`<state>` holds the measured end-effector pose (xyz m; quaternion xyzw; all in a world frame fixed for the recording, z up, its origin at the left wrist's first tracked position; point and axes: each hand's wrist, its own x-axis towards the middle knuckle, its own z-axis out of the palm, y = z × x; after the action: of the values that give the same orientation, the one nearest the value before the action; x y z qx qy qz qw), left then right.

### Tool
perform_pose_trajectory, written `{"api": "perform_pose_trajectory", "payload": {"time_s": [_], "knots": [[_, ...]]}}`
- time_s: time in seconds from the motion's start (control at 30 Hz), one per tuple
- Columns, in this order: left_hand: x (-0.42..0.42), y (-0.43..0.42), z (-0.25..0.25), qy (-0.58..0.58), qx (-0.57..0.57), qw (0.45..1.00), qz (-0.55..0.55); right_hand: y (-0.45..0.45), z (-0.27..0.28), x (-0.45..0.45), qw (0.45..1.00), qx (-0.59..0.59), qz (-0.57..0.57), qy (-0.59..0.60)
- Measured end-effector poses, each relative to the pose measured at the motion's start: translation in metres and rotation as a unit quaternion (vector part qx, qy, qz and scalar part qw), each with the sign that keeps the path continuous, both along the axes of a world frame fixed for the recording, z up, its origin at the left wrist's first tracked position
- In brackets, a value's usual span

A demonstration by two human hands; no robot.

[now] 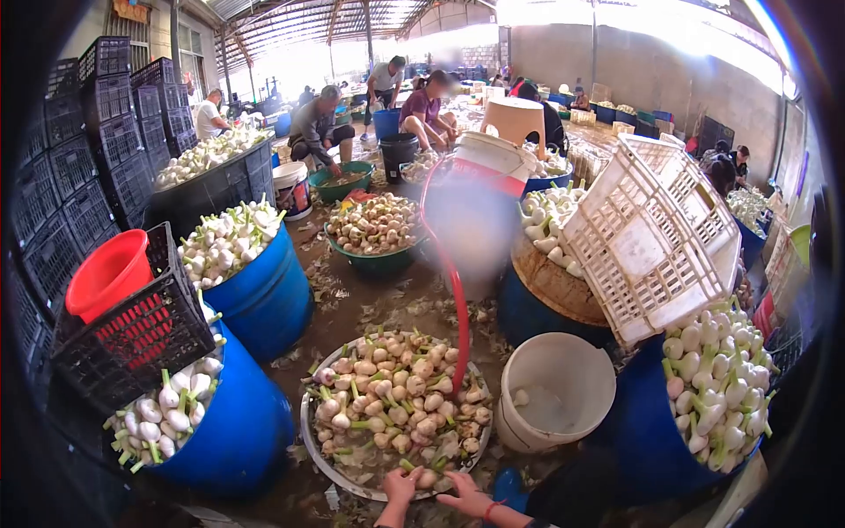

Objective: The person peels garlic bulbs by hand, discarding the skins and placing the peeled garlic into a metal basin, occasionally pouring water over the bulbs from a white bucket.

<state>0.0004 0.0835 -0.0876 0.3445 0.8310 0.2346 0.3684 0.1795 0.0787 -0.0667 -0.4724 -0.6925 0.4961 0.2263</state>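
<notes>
Garlic (pixel 414 387) in basin (pixel 307 422) on littered flr (pixel 341 297), shed (pixel 563 66) w/ blk crates (pixel 79 211).

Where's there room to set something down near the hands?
Floor between the garlic basin and green basin is the freest patch, though scrap-strewn. The white bucket looks mostly open inside. Crowded: the garlic basin, heaped with bulbs, with left hand and right hand at its near rim.

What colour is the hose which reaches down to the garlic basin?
The hose is red, seen best in the head view.
</notes>
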Motion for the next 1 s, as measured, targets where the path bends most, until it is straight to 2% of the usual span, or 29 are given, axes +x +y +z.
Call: {"api": "perform_pose_trajectory", "payload": {"time_s": [0.03, 0.07, 0.1, 0.17, 0.27, 0.3, 0.33, 0.37, 0.4, 0.53, 0.6, 0.67, 0.7, 0.73, 0.77, 0.8, 0.83, 0.87, 0.93, 0.97, 1.0], "knots": [[0.01, -0.007, -0.006, -0.169, 0.058, 0.982, 0.06, -0.001, -0.019, -0.01, 0.994, 0.095, 0.023, 0.041], [0.015, -0.016, -0.012, -0.33, 0.116, 0.929, 0.118, 0.001, -0.023, -0.012, 0.994, 0.092, 0.027, 0.044], [0.013, -0.021, -0.011, -0.327, 0.116, 0.93, 0.122, 0.004, -0.023, -0.012, 0.997, 0.031, 0.029, 0.059], [0.01, -0.03, -0.007, -0.444, 0.135, 0.878, 0.115, 0.006, -0.022, -0.01, 0.997, -0.051, 0.027, 0.059], [0.016, -0.036, 0.005, -0.385, 0.145, 0.909, 0.062, -0.002, -0.009, -0.009, 0.999, -0.034, 0.043, -0.005], [0.013, -0.039, 0.012, -0.248, 0.129, 0.96, -0.029, -0.008, -0.007, -0.01, 0.998, -0.047, 0.022, 0.025], [0.015, -0.038, 0.018, -0.246, 0.129, 0.96, -0.028, -0.01, -0.011, -0.012, 0.998, -0.047, 0.024, 0.026], [0.018, -0.037, 0.025, -0.101, 0.123, 0.984, -0.076, -0.015, -0.019, -0.013, 0.998, 0.057, 0.023, 0.006], [0.021, -0.039, 0.032, 0.046, 0.112, 0.985, -0.122, -0.019, -0.019, -0.015, 0.987, 0.159, 0.022, -0.013], [0.022, -0.037, 0.024, 0.054, 0.064, 0.989, -0.124, -0.023, 0.002, -0.014, 0.996, 0.081, 0.018, -0.03], [0.022, -0.035, 0.034, 0.037, 0.048, 0.991, -0.117, -0.025, 0.036, -0.013, 0.989, 0.089, 0.041, -0.11], [0.021, -0.036, 0.025, 0.021, 0.034, 0.993, -0.109, -0.025, 0.05, -0.012, 0.984, 0.109, 0.053, -0.127], [0.019, -0.037, 0.004, -0.13, 0.046, 0.99, -0.022, -0.025, 0.052, -0.012, 0.979, 0.129, 0.062, -0.143], [0.018, -0.04, -0.008, -0.277, 0.057, 0.957, 0.064, -0.027, 0.044, -0.01, 0.979, 0.128, 0.063, -0.143], [0.014, -0.045, -0.019, -0.276, 0.057, 0.957, 0.064, -0.026, 0.028, -0.006, 0.999, 0.0, 0.037, -0.025], [0.007, -0.047, -0.024, -0.427, 0.055, 0.897, 0.101, -0.021, 0.018, -0.003, 0.988, -0.126, 0.01, 0.094], [0.003, -0.048, -0.019, -0.566, 0.049, 0.811, 0.135, -0.012, 0.017, 0.0, 0.924, -0.337, -0.017, 0.181], [0.004, -0.049, -0.014, -0.565, 0.051, 0.812, 0.136, -0.008, 0.009, 0.002, 0.924, -0.337, -0.015, 0.182], [0.017, -0.048, 0.031, -0.549, 0.024, 0.819, 0.165, -0.01, -0.009, 0.004, 0.982, -0.129, 0.045, 0.13], [0.023, -0.046, 0.032, -0.431, 0.025, 0.896, 0.108, -0.012, 0.036, 0.001, 0.993, -0.097, 0.066, 0.009], [0.022, -0.046, 0.03, -0.431, 0.025, 0.896, 0.109, -0.012, 0.029, 0.002, 0.993, -0.098, 0.067, 0.009]]}}
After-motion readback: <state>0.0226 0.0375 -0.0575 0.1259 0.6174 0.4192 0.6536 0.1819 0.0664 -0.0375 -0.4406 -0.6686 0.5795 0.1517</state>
